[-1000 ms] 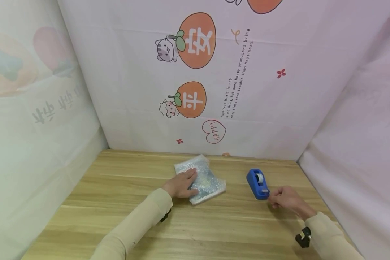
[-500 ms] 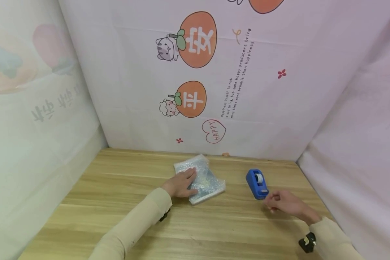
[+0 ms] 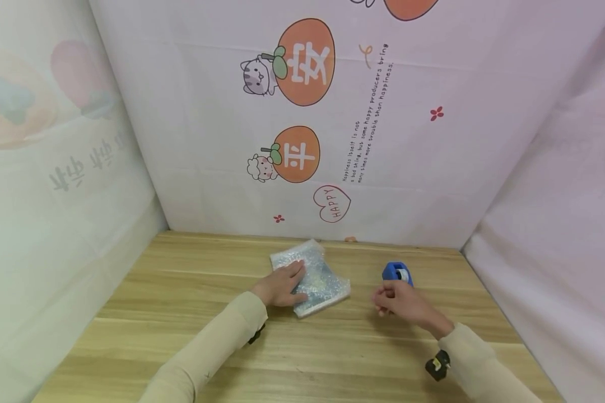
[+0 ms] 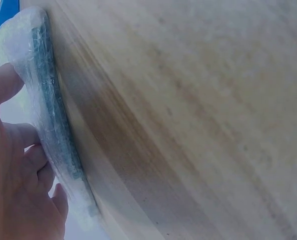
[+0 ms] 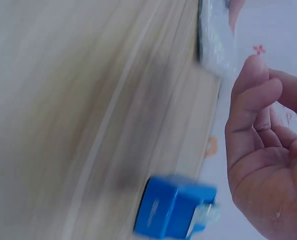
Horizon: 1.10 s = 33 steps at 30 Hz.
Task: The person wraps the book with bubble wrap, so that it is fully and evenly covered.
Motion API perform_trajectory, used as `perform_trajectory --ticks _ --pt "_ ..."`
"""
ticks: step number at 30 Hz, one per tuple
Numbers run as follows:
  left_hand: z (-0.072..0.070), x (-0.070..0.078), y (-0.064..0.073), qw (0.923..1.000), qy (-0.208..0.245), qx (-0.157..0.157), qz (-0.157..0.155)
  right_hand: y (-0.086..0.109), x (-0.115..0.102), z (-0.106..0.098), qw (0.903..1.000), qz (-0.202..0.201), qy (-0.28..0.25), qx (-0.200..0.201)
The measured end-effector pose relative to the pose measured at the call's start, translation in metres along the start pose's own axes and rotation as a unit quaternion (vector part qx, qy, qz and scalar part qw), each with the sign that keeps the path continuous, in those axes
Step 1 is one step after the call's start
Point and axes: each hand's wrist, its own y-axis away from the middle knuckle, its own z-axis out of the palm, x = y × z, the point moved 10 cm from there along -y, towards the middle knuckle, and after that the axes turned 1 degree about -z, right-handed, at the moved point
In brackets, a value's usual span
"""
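Observation:
A bubble-wrapped flat package (image 3: 322,282) lies on the wooden table. My left hand (image 3: 280,284) rests on its left part with extended fingers, pressing it down. In the left wrist view the thumb and fingers (image 4: 18,130) lie against the wrap (image 4: 53,105). My right hand (image 3: 400,302) is raised between the package and a blue tape dispenser (image 3: 390,271), partly covering the dispenser. Its thumb and index finger meet in a pinch in the right wrist view (image 5: 268,145); a piece of clear tape appears to be held there, too faint to make out well.
The wooden table (image 3: 206,263) meets a printed white cloth (image 3: 206,140) at the back. White cloth also hangs along the left (image 3: 80,235) and right (image 3: 549,235) sides. The dispenser (image 5: 171,207) stands near the right hand.
My right hand has left the front, cutter end of the tape dispenser and moved left toward the package, fingers still pinched. My left hand and the package have stayed in place.

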Motion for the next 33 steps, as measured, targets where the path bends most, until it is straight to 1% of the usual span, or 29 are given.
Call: perform_trajectory --ticks 5,9,13,16,20,23,28,31,33 --pt "-0.002 0.000 0.002 1.0000 0.000 0.003 0.005 -0.018 -0.020 0.016 0.9997 -0.021 -0.008 0.003" --pt "-0.002 0.000 0.002 1.0000 -0.001 0.001 0.005 -0.035 -0.030 0.030 0.9994 -0.034 -0.008 0.003" --pt "-0.002 -0.001 0.002 1.0000 0.001 0.004 0.003 -0.051 -0.038 0.042 0.9997 -0.024 -0.010 0.005" --pt "-0.003 -0.001 0.002 1.0000 0.003 0.007 0.003 -0.061 -0.044 0.049 0.9999 -0.010 0.002 0.009" --pt "-0.003 0.000 0.002 1.0000 0.006 0.006 0.002 -0.073 -0.054 0.056 0.9998 -0.007 0.015 0.006" --pt "-0.004 0.000 0.002 0.9999 0.007 0.007 -0.001 -0.081 -0.056 0.060 0.9999 0.000 0.011 0.012" --pt "-0.004 0.000 0.000 1.0000 0.001 0.009 -0.005 -0.094 -0.051 0.064 0.9994 0.018 -0.006 0.031" --pt "-0.002 -0.001 -0.001 1.0000 -0.002 0.006 -0.006 -0.100 -0.047 0.065 0.9988 0.026 -0.001 0.041" --pt "-0.001 -0.001 -0.001 1.0000 -0.001 0.006 -0.007 -0.105 -0.044 0.066 0.9981 0.040 0.004 0.047"
